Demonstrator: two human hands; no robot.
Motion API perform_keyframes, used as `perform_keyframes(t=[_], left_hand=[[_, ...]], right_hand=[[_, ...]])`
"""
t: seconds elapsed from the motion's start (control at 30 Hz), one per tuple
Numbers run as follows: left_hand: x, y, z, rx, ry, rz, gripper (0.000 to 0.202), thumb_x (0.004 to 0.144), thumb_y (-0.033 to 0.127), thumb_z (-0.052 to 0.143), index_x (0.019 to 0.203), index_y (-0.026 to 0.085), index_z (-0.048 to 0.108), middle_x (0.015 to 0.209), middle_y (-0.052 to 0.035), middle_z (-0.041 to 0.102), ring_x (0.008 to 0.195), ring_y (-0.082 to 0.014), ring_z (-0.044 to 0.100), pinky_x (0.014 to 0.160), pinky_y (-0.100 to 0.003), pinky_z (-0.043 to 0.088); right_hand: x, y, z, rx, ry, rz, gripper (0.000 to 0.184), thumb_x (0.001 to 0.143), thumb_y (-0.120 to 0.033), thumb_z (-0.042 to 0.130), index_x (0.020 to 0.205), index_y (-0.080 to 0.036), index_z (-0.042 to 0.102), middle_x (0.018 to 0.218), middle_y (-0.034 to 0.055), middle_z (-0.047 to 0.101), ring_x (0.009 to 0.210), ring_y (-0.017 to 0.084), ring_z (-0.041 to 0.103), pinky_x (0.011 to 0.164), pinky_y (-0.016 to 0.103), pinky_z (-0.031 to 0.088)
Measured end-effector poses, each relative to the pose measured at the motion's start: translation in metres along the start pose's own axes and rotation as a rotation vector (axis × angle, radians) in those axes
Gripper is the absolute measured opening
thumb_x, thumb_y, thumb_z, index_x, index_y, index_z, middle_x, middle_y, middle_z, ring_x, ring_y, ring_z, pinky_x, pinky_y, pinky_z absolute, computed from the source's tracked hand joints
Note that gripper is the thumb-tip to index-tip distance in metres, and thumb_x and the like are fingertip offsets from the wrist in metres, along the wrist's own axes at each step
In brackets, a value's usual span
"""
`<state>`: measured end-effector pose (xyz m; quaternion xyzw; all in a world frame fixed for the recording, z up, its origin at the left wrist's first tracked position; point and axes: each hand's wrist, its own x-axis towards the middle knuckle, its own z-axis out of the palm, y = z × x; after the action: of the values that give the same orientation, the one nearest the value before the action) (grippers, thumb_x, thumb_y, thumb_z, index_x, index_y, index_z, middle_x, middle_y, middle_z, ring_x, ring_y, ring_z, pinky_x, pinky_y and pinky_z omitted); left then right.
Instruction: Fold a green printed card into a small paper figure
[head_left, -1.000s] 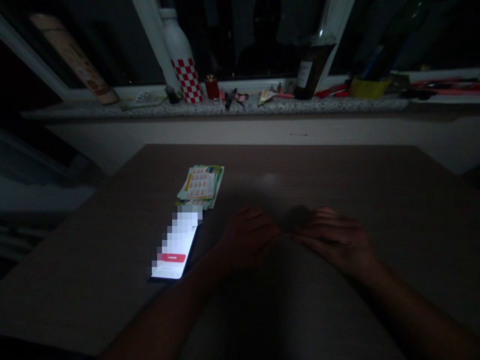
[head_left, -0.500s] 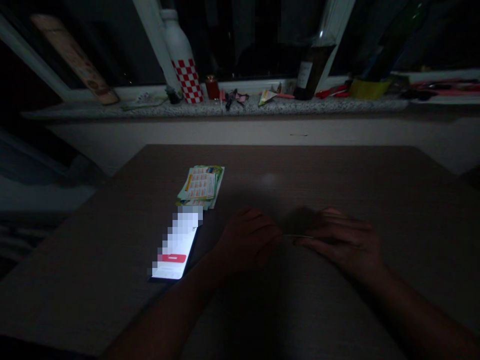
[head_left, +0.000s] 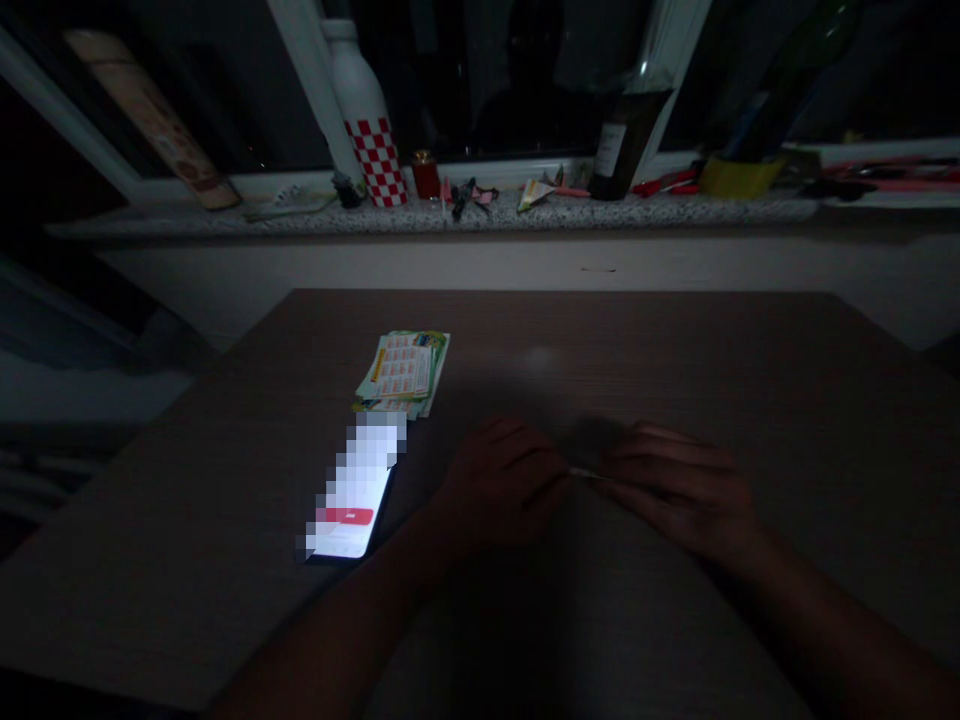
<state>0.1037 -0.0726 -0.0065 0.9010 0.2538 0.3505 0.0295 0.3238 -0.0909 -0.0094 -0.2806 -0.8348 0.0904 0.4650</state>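
Observation:
In the dim light, my left hand (head_left: 506, 480) is closed over the table, its fingers curled and its fingertips hidden. Between the two hands shows a thin pale strip (head_left: 585, 473), perhaps a card or paper seen edge-on. My left hand closes on one end of it, while my right hand (head_left: 679, 485) pinches the other end between thumb and fingers. Left of my left hand lies a phone (head_left: 352, 535), its screen lit and partly blurred out. Just beyond the phone is a loose stack of printed paper cards (head_left: 401, 370), green and white with orange print.
The wooden table (head_left: 675, 350) reaches to the wall under a window. On the granite sill (head_left: 300, 225) stand a red-and-white checked bottle (head_left: 375, 150), a small red jar (head_left: 425, 175), a dark bottle (head_left: 611, 150), a tall tube (head_left: 150, 120) and a yellow holder (head_left: 739, 178).
My right hand has moved slightly left, closer to my left hand, and less of the pale strip's length shows. The phone and cards have stayed put.

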Motion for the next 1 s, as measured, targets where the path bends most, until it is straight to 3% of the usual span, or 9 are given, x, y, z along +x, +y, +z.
perform_keyframes(t=[0.23, 0.43, 0.73, 1.0], left_hand=[[-0.001, -0.002, 0.000, 0.000, -0.009, 0.021, 0.005, 0.083, 0.017, 0.056, 0.082, 0.017, 0.061, 0.081, -0.0021, 0.064, 0.076, -0.0145, 0.054, 0.073, -0.031, 0.042], [0.002, 0.002, -0.002, 0.003, 0.008, 0.025, 0.005, 0.080, 0.017, 0.057, 0.082, 0.015, 0.061, 0.081, -0.0033, 0.064, 0.075, -0.0148, 0.053, 0.071, -0.031, 0.043], [0.007, 0.013, 0.005, 0.021, 0.017, 0.058, 0.008, 0.080, 0.020, 0.054, 0.075, 0.016, 0.059, 0.075, -0.0028, 0.062, 0.072, -0.0153, 0.053, 0.069, -0.032, 0.041], [0.009, 0.007, 0.006, 0.008, 0.013, 0.081, 0.010, 0.078, 0.021, 0.053, 0.070, 0.017, 0.057, 0.071, -0.0013, 0.061, 0.069, -0.0137, 0.053, 0.067, -0.030, 0.040]], right_hand=[[0.000, -0.003, -0.002, -0.047, -0.009, 0.009, 0.021, 0.073, -0.008, 0.068, 0.091, -0.018, 0.066, 0.077, 0.0055, 0.068, 0.071, 0.018, 0.064, 0.063, 0.033, 0.055], [0.002, -0.007, -0.001, -0.062, -0.014, -0.052, 0.019, 0.075, -0.005, 0.064, 0.088, -0.019, 0.064, 0.076, 0.0047, 0.067, 0.067, 0.016, 0.063, 0.063, 0.033, 0.054], [0.001, -0.008, 0.006, -0.071, -0.122, -0.089, 0.015, 0.077, -0.008, 0.063, 0.089, -0.016, 0.063, 0.074, 0.0044, 0.065, 0.066, 0.016, 0.060, 0.061, 0.033, 0.050], [0.003, -0.011, 0.008, -0.010, -0.088, -0.102, 0.013, 0.076, -0.008, 0.063, 0.085, -0.017, 0.062, 0.070, 0.0033, 0.064, 0.062, 0.016, 0.059, 0.058, 0.032, 0.049]])
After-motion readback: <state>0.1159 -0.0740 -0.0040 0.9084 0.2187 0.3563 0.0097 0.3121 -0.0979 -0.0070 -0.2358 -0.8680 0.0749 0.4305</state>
